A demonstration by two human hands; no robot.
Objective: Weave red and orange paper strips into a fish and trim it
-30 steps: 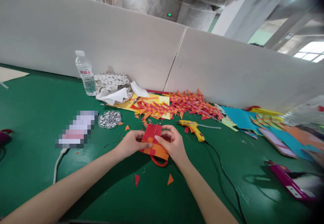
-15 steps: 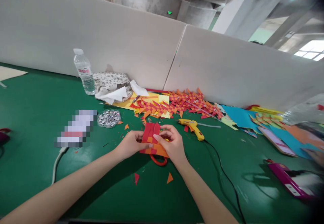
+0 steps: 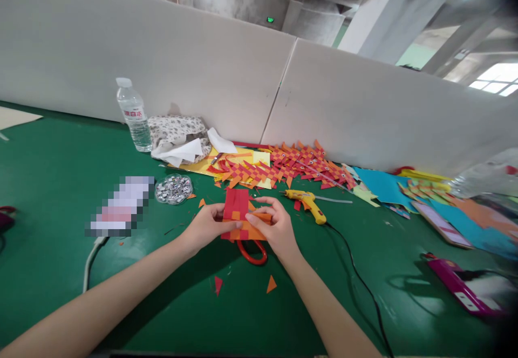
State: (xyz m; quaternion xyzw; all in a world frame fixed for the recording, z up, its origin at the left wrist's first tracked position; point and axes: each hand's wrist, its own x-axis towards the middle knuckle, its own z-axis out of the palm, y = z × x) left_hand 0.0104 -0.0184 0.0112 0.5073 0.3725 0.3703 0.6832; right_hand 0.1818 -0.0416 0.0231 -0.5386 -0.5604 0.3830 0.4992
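Between my hands is a piece of woven paper strips [image 3: 237,205], red and orange, with long red ends standing up at its far side. My left hand [image 3: 205,227] pinches its left edge, thumb on top. On the right side, my right hand [image 3: 275,225] grips it with the thumb pressed on the weave and the other fingers partly hidden behind. Just below the paper, red-handled scissors [image 3: 254,261] lie on the table, with only the handle loops showing. Small red [image 3: 218,286] and orange paper triangles [image 3: 271,284] lie nearer me.
A yellow glue gun [image 3: 307,202] with a black cord lies to the right. Behind are finished woven paper fish [image 3: 299,164]. A dish of googly eyes [image 3: 174,189], a phone [image 3: 123,204] and a water bottle [image 3: 134,114] stand left. A purple power strip [image 3: 461,285] lies right.
The woven paper has shifted slightly in my hands, and its red strips now lie flatter and closer together. A blurred hand at the far right edge has gone from view.
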